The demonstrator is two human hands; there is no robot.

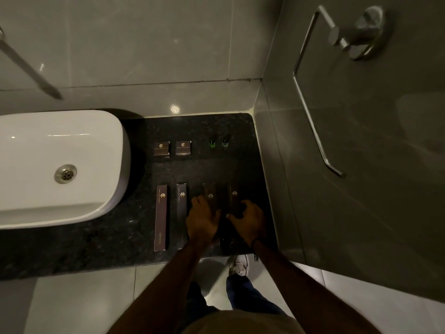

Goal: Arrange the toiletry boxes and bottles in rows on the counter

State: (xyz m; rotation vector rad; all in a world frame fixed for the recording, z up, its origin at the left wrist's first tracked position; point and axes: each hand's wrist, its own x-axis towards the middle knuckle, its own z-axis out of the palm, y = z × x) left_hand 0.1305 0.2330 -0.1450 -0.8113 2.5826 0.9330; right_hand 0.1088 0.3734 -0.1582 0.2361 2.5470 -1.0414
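On the black granite counter (134, 237) lie several long dark boxes in a near row: one (160, 216), a second (181, 201), a third (210, 195) and a fourth (234, 196). My left hand (203, 219) rests over the third box, fingers spread. My right hand (248, 219) curls around the lower part of the fourth box. In the far row sit two small square boxes (161, 148) (183, 148), a green-banded bottle (212, 143) and a blue-banded bottle (225, 142).
A white basin (60, 165) fills the counter's left side. Tiled walls close the back and right, with a metal towel ring (313, 92) on the right wall. The counter's front edge is near my legs; a shoe (238, 265) shows on the floor.
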